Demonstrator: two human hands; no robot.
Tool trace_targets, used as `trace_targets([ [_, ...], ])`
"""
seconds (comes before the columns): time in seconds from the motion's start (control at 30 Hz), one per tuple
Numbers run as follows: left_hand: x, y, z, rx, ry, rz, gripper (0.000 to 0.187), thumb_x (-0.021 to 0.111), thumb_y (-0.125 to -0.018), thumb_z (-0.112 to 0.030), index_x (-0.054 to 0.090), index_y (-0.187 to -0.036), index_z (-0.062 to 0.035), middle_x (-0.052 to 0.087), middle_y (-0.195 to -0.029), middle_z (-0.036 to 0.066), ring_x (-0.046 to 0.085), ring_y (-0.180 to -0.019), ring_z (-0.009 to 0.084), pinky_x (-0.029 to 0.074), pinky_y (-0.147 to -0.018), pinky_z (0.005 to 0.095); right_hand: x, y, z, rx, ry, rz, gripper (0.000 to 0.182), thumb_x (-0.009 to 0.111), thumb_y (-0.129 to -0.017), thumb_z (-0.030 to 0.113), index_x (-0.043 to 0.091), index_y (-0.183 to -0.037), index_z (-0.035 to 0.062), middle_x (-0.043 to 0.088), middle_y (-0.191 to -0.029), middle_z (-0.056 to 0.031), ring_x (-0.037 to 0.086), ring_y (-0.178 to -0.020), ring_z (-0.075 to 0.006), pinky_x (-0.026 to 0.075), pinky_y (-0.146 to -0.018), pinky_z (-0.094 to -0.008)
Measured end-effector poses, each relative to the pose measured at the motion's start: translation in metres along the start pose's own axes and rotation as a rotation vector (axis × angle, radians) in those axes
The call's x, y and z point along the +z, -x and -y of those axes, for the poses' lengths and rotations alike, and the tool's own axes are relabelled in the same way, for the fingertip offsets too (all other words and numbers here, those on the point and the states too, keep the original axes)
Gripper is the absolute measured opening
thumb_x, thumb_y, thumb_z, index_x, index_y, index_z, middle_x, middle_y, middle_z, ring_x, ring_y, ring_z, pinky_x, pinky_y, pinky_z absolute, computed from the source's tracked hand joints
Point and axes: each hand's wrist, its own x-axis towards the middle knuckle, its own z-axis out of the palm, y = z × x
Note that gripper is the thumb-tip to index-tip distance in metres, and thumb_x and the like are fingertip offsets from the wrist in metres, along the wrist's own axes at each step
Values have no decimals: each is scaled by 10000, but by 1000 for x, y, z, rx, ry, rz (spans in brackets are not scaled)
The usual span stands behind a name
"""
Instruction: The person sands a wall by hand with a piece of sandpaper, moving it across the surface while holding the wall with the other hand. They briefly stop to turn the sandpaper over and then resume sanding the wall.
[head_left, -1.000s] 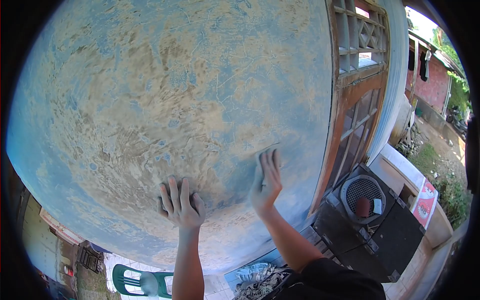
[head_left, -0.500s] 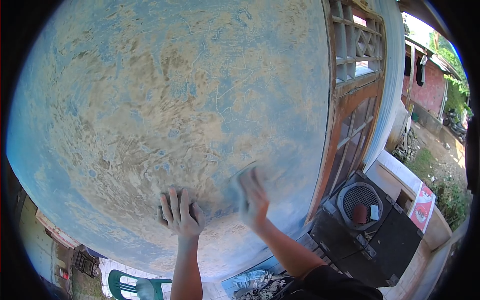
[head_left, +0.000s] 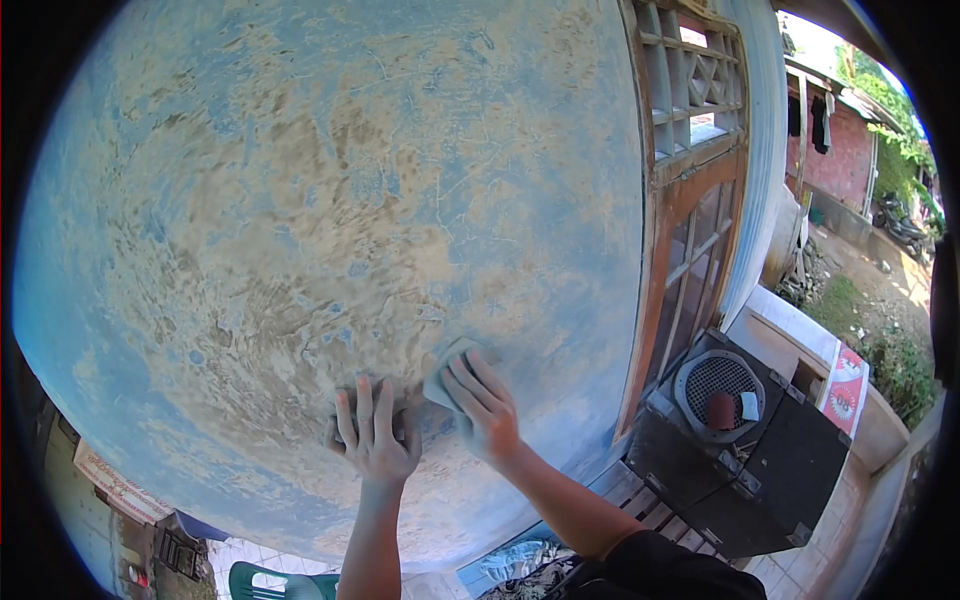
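A wall (head_left: pixel 300 200) with worn blue paint and patchy bare plaster fills most of the view. My left hand (head_left: pixel 376 445) lies against its lower part, fingers spread and pointing up. Just to its right, my right hand (head_left: pixel 488 412) presses a grey-green sheet, which looks like sandpaper (head_left: pixel 438 390), against the wall. The sheet's edges show above and to the left of my right fingers. The side facing the wall is hidden.
A wooden-framed window (head_left: pixel 690 240) borders the wall at right. Beneath it stands a black box (head_left: pixel 785 480) carrying a round speaker-like grille (head_left: pixel 722 375). A green plastic chair (head_left: pixel 245 580) and some crumpled cloth (head_left: pixel 520 562) are at the bottom.
My right hand has shifted slightly left and down with the sheet, nearer my left hand, and is less blurred. My left hand stays on the wall; the view has turned a little.
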Motion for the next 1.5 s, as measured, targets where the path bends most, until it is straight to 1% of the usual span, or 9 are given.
trace_targets([
  [0.2,-32,-62,34,79,18,85,455,577,-913,-284,674,-1355,-232,554,-1530,22,457,-1444,269,263,-1125,509,-11,59,-51,401,171,-231,306,599,-1000,37,673,-1279,-64,604,-1390,-267,466,-1412,-423,434,-1132,-473],
  [0.3,-33,-83,42,224,49,101,468,572,-912,-285,664,-1370,-258,539,-1541,3,463,-1441,249,278,-1148,520,26,-8,-2,283,97,-394,284,587,-1013,40,677,-1247,-94,613,-1364,-298,480,-1401,-434,432,-1120,-455],
  [0.5,-48,-125,69,467,174,237,482,574,-918,-275,640,-1395,-252,513,-1560,-19,448,-1456,220,288,-1196,491,15,9,1,148,75,-209,302,595,-970,-24,696,-1253,-50,622,-1382,-246,498,-1394,-407,469,-1094,-458],
  [0.7,-44,-123,67,645,121,260,533,546,-944,-292,551,-1476,-250,438,-1609,-52,378,-1492,142,246,-1241,441,40,14,6,594,138,-539,307,569,-997,-21,690,-1279,-28,606,-1401,-244,470,-1419,-383,443,-1128,-456],
  [0.9,-46,-123,74,618,152,272,531,542,-947,-299,554,-1474,-237,442,-1606,-58,387,-1486,136,242,-1238,424,36,47,32,280,107,-156,322,604,-972,-35,701,-1277,2,624,-1392,-218,488,-1413,-353,458,-1118,-435],
  [0.97,-45,-122,73,612,131,254,527,549,-940,-291,563,-1465,-242,450,-1602,-61,394,-1482,128,241,-1236,424,36,71,2,595,172,-326,318,596,-976,-34,698,-1276,-5,619,-1394,-224,490,-1411,-349,468,-1109,-425],
  [1.1,-42,-119,69,602,126,236,515,558,-929,-278,585,-1442,-243,460,-1596,-65,410,-1474,126,241,-1234,426,57,13,28,651,99,-617,339,572,-990,-26,677,-1311,-1,603,-1407,-239,491,-1410,-354,446,-1126,-425],
  [1.27,-42,-121,67,599,172,227,512,604,-898,-216,618,-1409,-234,493,-1576,-32,437,-1466,182,261,-1215,469,60,37,36,232,152,-294,436,629,-887,-84,668,-1317,-22,594,-1419,-246,468,-1423,-364,444,-1126,-411],
  [1.5,-41,-135,58,659,145,250,497,579,-915,-249,612,-1411,-237,477,-1583,-52,428,-1464,145,289,-1219,448,54,16,21,749,125,-651,398,610,-936,-81,660,-1326,-24,553,-1479,-220,462,-1429,-371,449,-1115,-404],
])
